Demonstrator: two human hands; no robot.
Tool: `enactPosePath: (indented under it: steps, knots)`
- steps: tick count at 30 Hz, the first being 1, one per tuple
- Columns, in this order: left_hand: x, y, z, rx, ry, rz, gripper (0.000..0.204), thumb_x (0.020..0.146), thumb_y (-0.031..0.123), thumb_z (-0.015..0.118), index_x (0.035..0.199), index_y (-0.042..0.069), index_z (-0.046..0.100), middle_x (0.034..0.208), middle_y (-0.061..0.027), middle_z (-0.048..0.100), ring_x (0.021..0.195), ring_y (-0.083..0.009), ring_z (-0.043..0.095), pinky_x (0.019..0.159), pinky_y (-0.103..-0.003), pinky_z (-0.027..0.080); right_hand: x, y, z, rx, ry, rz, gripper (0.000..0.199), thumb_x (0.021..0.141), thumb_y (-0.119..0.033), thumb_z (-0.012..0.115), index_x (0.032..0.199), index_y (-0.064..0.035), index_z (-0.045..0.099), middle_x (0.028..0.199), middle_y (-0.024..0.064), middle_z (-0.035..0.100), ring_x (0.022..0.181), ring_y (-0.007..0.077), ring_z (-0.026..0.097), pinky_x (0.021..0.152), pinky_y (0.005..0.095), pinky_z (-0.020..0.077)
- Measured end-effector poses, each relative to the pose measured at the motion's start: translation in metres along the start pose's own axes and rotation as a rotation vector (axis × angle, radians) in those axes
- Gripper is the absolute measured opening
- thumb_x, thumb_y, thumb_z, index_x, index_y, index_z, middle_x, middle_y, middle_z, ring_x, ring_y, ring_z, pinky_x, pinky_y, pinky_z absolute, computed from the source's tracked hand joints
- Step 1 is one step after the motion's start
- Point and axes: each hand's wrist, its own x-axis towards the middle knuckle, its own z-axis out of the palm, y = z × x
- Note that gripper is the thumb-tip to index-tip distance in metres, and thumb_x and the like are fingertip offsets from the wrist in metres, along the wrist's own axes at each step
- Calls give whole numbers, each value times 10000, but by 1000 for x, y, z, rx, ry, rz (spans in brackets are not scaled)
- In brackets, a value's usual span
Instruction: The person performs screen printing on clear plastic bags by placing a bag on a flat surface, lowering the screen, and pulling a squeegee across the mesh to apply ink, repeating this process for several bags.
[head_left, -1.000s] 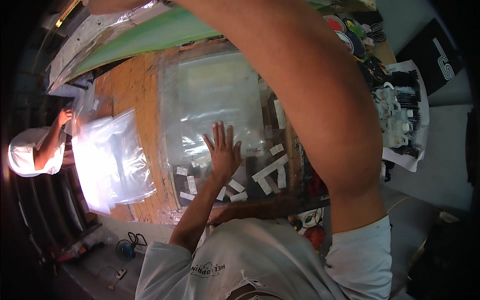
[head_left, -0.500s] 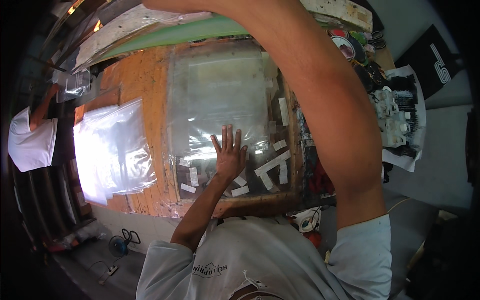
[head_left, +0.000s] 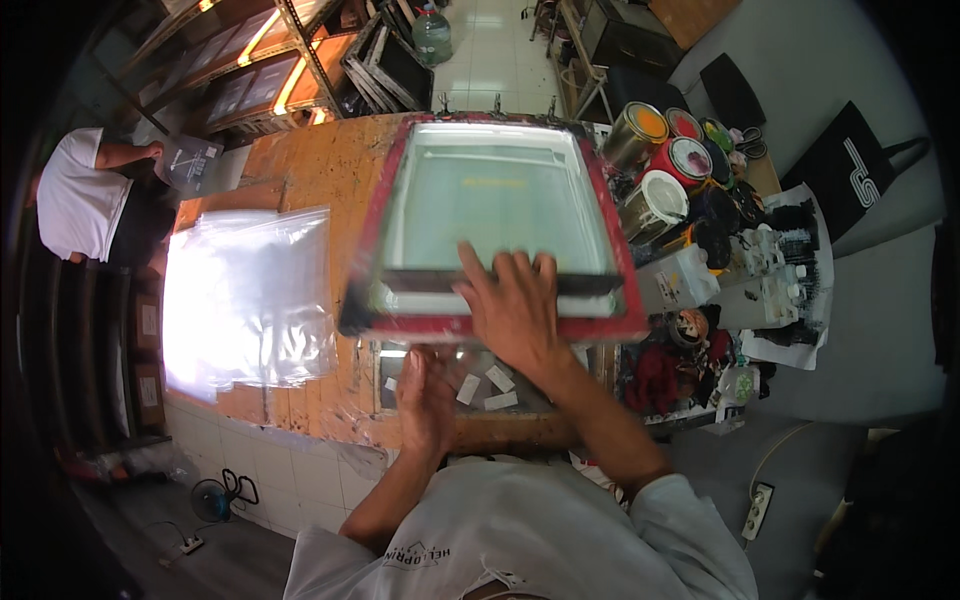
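Observation:
A red-edged printing screen point(head_left: 622, 258) lies tilted over the table in front of me, its near edge slightly raised and blurred. Across its pale green mesh rests a dark squeegee point(head_left: 425, 281). My right hand point(head_left: 516, 308) is on that bar with its fingers bent over it. Just below the screen's near edge is my left hand point(head_left: 424, 402), seen side-on, fingers stretched up towards the frame. Under the screen a clear base plate with white tape strips point(head_left: 500, 379) shows at the front. Whether a plastic bag lies on it is hidden.
A stack of shiny clear plastic bags point(head_left: 250, 300) lies on the wooden table point(head_left: 285, 160) at left. Ink cans point(head_left: 655, 203) and white bottles point(head_left: 765, 300) crowd the right side. A co-worker in a white shirt point(head_left: 85, 195) stands at far left, holding a clear bag point(head_left: 190, 165).
The screen has come down over the base plate. My right arm, reaching far forward before, has drawn back to the squeegee. My left hand has moved from flat on the plastic towards me.

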Motion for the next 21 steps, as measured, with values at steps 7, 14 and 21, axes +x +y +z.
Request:
enactPosePath:
  steps: [7,14,21]
  knots:
    - [28,-54,-53,14,279,-557,620,1018,448,632,1427,30,424,1514,-168,410,1457,-303,414,1164,-675,295,-67,22,92,-105,-268,69,779,782,-47,781,1510,-142,520,950,105,556,983,282,552,895,495,377]
    - [25,-61,-72,-38,272,-577,788,1027,440,608,1545,-55,279,1529,-187,425,1477,-303,402,1183,-656,220,-87,19,102,-66,-370,119,721,838,-37,719,1517,-178,520,949,85,548,964,272,548,924,497,358]
    - [28,-54,-57,-28,354,-577,748,1011,416,623,1542,-12,315,1523,-182,438,1460,-306,427,1157,-648,253,-73,30,113,-108,-194,42,706,854,-28,682,1519,-206,524,928,59,496,951,246,527,989,559,321]
